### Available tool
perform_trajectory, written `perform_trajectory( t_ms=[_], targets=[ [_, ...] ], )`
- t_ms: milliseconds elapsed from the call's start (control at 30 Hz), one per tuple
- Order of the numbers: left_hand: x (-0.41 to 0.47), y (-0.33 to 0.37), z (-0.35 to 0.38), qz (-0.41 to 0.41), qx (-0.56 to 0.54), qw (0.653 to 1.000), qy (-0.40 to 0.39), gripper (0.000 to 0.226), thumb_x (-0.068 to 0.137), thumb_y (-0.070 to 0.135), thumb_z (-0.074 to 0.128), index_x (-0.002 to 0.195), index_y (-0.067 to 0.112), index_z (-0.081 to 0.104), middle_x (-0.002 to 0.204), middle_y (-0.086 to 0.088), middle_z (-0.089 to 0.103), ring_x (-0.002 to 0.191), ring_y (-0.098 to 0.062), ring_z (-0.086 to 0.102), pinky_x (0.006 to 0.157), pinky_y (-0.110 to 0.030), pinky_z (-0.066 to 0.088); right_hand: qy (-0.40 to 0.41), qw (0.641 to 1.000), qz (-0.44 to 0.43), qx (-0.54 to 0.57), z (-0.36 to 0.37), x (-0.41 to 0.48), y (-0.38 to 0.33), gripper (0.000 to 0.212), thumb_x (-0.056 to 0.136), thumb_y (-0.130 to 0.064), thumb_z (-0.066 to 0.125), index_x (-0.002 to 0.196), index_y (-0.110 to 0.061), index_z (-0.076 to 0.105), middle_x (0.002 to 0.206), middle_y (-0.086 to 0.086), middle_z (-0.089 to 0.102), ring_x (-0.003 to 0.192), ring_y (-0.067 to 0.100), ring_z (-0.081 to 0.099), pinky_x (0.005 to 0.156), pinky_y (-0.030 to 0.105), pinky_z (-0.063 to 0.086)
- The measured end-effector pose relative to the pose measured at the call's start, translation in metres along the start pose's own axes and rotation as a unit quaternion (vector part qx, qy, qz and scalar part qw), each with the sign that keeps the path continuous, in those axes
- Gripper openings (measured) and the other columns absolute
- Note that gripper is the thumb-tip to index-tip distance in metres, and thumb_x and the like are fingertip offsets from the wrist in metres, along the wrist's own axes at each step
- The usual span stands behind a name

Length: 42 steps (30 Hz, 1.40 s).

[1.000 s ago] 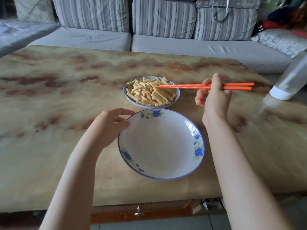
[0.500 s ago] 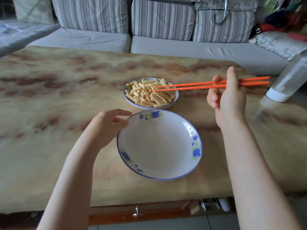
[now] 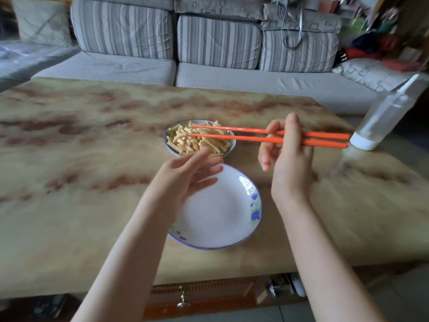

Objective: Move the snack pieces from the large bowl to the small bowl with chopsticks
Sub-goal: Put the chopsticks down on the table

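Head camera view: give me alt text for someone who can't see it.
A right hand holds orange chopsticks, tips apart, over a small bowl heaped with pale snack pieces on a marbled table. Nearer, the left hand hovers open-fingered at the rim of an empty large bowl, white with blue flowers; a striped sofa is behind.

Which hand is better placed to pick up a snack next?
Right hand: it grips the chopsticks, tips spread over the snack pieces. The left hand hovers open over the large bowl.
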<state>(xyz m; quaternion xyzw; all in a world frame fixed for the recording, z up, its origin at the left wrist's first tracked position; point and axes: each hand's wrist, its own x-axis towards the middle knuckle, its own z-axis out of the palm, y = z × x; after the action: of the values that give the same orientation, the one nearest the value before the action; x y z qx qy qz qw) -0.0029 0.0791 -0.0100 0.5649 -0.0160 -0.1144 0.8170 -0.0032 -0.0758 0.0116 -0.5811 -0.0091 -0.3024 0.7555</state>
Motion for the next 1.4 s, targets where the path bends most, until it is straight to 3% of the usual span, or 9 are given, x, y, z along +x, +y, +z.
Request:
perform_trajectory(
  t_ms=[233, 400, 567, 767, 900, 1033, 1167, 1300, 1400],
  targets=[
    [0.004, -0.001, 0.050, -0.061, -0.138, 0.987, -0.063, 0.034, 0.090, 0.039, 0.053, 0.116, 0.020, 0.064, 0.118, 0.003, 0.068, 0.112, -0.011, 0.062, 0.095, -0.027, 0.047, -0.013, 0.998, 0.057, 0.028, 0.005, -0.020, -0.009, 0.043, 0.104, -0.027, 0.036, 0.068, -0.010, 0.051, 0.041, 0.003, 0.039, 0.033, 0.013, 0.031, 0.040, 0.025, 0.023],
    [0.006, 0.004, 0.066, -0.052, -0.182, 0.981, -0.039, 0.029, 0.094, 0.025, 0.053, 0.118, 0.013, 0.062, 0.112, -0.003, 0.067, 0.078, -0.008, 0.068, 0.061, -0.019, 0.055, -0.059, 0.994, 0.087, 0.034, -0.005, -0.028, -0.008, 0.033, 0.102, -0.029, 0.042, 0.079, -0.011, 0.058, 0.043, 0.005, 0.039, 0.042, 0.019, 0.033, 0.048, 0.029, 0.027],
    [0.012, 0.007, 0.060, -0.048, -0.150, 0.987, -0.007, 0.032, 0.092, 0.015, 0.057, 0.120, 0.000, 0.061, 0.100, -0.006, 0.072, 0.073, -0.008, 0.071, 0.071, -0.021, 0.058, -0.139, 0.975, 0.170, -0.024, -0.043, -0.035, -0.011, 0.040, 0.087, -0.039, 0.065, 0.111, -0.007, 0.060, 0.062, 0.004, 0.059, 0.052, 0.016, 0.054, 0.048, 0.024, 0.039],
    [0.020, 0.007, 0.067, -0.025, -0.012, 0.999, -0.029, 0.016, 0.091, 0.011, 0.060, 0.100, -0.001, 0.065, 0.080, -0.007, 0.073, 0.068, -0.013, 0.071, 0.064, -0.023, 0.059, -0.217, 0.932, 0.229, -0.180, -0.095, -0.018, -0.048, 0.032, 0.086, -0.032, 0.061, 0.105, -0.008, 0.070, 0.095, 0.014, 0.074, 0.069, 0.022, 0.066, 0.052, 0.026, 0.051],
    [0.028, 0.001, 0.086, -0.050, 0.044, 0.995, -0.079, 0.010, 0.091, 0.005, 0.058, 0.089, -0.004, 0.064, 0.074, -0.008, 0.073, 0.063, -0.015, 0.072, 0.056, -0.024, 0.057, -0.276, 0.880, 0.253, -0.292, -0.101, -0.010, -0.055, 0.016, 0.088, -0.011, 0.066, 0.096, 0.002, 0.070, 0.077, 0.013, 0.073, 0.055, 0.017, 0.064, 0.047, 0.023, 0.050],
    [0.039, -0.012, 0.105, -0.050, 0.091, 0.993, -0.047, 0.011, 0.087, -0.001, 0.062, 0.088, -0.011, 0.059, 0.079, -0.019, 0.065, 0.054, -0.017, 0.069, 0.055, -0.030, 0.059, -0.227, 0.880, 0.276, -0.313, -0.108, -0.007, -0.037, 0.015, 0.088, -0.002, 0.065, 0.095, 0.011, 0.065, 0.068, 0.014, 0.070, 0.055, 0.022, 0.068, 0.047, 0.027, 0.053],
    [0.053, -0.042, 0.111, -0.008, 0.263, 0.965, 0.000, 0.038, 0.067, 0.007, 0.078, 0.100, 0.001, 0.061, 0.086, -0.014, 0.067, 0.080, -0.031, 0.069, 0.077, -0.048, 0.058, -0.177, 0.883, 0.308, -0.307, -0.112, -0.007, -0.013, 0.008, 0.085, 0.003, 0.068, 0.089, 0.008, 0.064, 0.060, 0.014, 0.059, 0.051, 0.022, 0.062, 0.045, 0.031, 0.055],
    [0.054, -0.063, 0.113, 0.055, 0.411, 0.910, 0.017, 0.051, 0.072, 0.006, 0.072, 0.121, 0.006, 0.058, 0.114, -0.011, 0.066, 0.105, -0.026, 0.063, 0.081, -0.026, 0.048, -0.155, 0.860, 0.269, -0.405, -0.116, -0.002, 0.014, 0.020, 0.080, -0.003, 0.074, 0.067, -0.006, 0.060, 0.059, 0.006, 0.057, 0.052, 0.017, 0.053, 0.052, 0.026, 0.041],
    [0.055, -0.067, 0.117, 0.083, 0.472, 0.877, 0.022, 0.048, 0.076, 0.004, 0.067, 0.123, 0.007, 0.058, 0.119, -0.012, 0.063, 0.111, -0.027, 0.058, 0.083, -0.026, 0.043, -0.129, 0.845, 0.264, -0.446, -0.119, 0.001, 0.028, 0.031, 0.074, -0.015, 0.079, 0.061, -0.010, 0.051, 0.057, 0.007, 0.051, 0.049, 0.021, 0.046, 0.048, 0.028, 0.031]
  ],
)
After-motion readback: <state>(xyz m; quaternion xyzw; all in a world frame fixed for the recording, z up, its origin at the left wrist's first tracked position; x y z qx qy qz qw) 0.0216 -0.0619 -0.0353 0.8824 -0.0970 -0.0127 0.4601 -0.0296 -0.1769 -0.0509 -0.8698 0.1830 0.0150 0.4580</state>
